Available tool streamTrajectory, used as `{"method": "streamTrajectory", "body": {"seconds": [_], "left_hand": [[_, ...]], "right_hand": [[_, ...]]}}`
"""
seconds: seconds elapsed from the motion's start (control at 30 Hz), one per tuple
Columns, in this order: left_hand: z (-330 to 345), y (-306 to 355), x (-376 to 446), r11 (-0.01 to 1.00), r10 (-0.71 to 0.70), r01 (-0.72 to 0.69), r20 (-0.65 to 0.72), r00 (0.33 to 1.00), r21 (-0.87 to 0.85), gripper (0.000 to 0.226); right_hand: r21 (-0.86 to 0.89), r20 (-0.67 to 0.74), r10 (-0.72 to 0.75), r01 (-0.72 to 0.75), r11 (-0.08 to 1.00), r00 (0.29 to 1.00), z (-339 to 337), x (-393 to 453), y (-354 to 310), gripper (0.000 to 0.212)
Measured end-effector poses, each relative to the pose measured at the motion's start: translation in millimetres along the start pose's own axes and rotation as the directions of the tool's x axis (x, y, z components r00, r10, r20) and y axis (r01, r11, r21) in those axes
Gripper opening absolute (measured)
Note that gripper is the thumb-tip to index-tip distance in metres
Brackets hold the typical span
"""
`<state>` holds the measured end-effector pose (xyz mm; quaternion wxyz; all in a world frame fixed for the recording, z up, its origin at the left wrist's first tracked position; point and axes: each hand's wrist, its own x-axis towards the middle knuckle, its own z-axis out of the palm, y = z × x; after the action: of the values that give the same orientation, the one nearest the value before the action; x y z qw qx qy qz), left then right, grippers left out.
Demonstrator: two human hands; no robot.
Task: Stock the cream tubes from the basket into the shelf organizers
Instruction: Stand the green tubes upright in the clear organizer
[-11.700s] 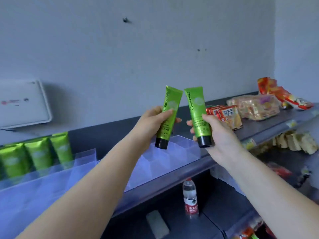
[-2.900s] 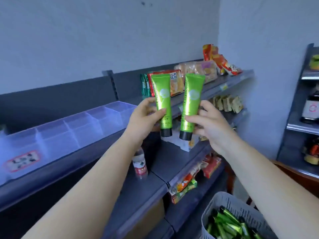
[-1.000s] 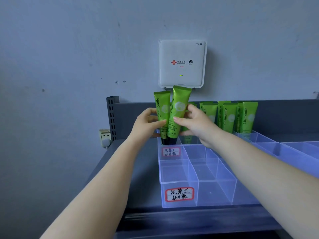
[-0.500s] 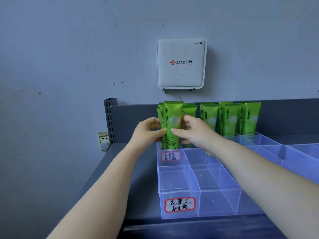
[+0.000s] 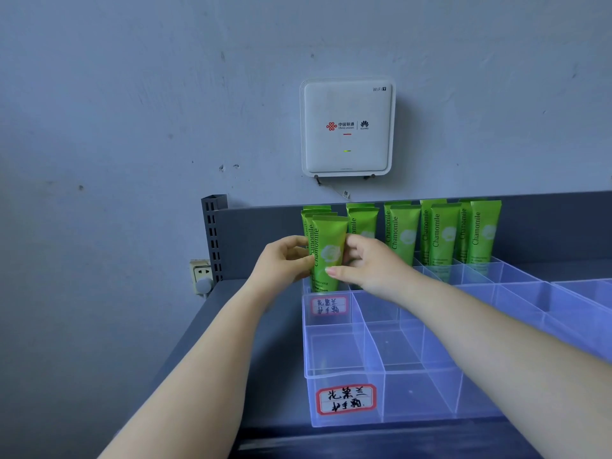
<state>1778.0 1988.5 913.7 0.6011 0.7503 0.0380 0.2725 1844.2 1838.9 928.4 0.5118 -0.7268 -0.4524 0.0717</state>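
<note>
Glossy green plastic tubes (image 5: 326,253), clear smooth plastic organizer (image 5: 344,376), matt grey metal shelf (image 5: 265,326), paper labels (image 5: 346,399)

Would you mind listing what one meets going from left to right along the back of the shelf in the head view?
Wall socket → slotted shelf post → left hand → held green tube → right hand → row of standing green tubes.

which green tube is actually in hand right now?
The front tube in the leftmost back compartment: left hand and right hand pinch its sides. Other tubes stand untouched.
</note>
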Motion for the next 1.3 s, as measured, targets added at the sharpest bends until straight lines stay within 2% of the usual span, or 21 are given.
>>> {"method": "streamTrajectory", "body": {"seconds": [0.2, 0.47, 0.73, 0.9, 1.0, 1.1, 1.2, 1.3], "left_hand": [[-0.8, 0.5, -0.4, 0.998, -0.039, 0.04, 0.011, 0.999, -0.051, 0.012], [0.0, 3.9, -2.7, 0.997, -0.05, 0.048, -0.029, 0.998, -0.053, 0.008], [-3.1, 9.9, -7.1, 0.998, -0.055, 0.052, -0.06, 0.997, -0.041, 0.01], [-14.3, 32.0, -9.1, 0.991, -0.123, 0.104, -0.247, 0.961, -0.088, 0.014], [-20.4, 54.6, -12.1, 0.998, -0.029, 0.048, -0.352, 0.936, 0.046, 0.019], [-14.9, 86.1, -18.2, 0.952, 0.181, -0.058, -0.401, 0.898, 0.301, 0.021], [9.8, 121.4, -29.0, 0.82, 0.379, -0.16, -0.312, 0.871, 0.55, 0.013], [50.2, 148.2, -41.3, 0.651, 0.516, -0.26, -0.164, 0.841, 0.713, 0.017]], "right_hand": [[-0.159, 0.014, -0.023, 0.025, 0.987, 1.0, 3.0, 0.6, -1.2, 0.031], [-0.197, 0.002, -0.003, 0.003, 0.98, 1.0, 3.0, 0.0, -2.5, 0.031], [-0.121, -0.056, 0.012, -0.019, 0.992, 0.998, -0.4, 0.0, -7.6, 0.021], [-0.024, -0.22, 0.017, -0.023, 0.999, 0.975, -17.2, 0.5, -23.6, 0.013], [0.03, -0.296, 0.015, -0.007, 1.0, 0.955, -37.6, -2.1, -40.6, 0.013], [-0.053, -0.343, -0.045, 0.028, 0.998, 0.938, -62.3, -11.2, -57.3, 0.018], [-0.275, -0.393, -0.197, 0.09, 0.957, 0.898, -89.0, -30.6, -73.1, 0.015], [-0.566, -0.363, -0.364, 0.107, 0.817, 0.858, -118.3, -62.3, -83.2, 0.009]]}}
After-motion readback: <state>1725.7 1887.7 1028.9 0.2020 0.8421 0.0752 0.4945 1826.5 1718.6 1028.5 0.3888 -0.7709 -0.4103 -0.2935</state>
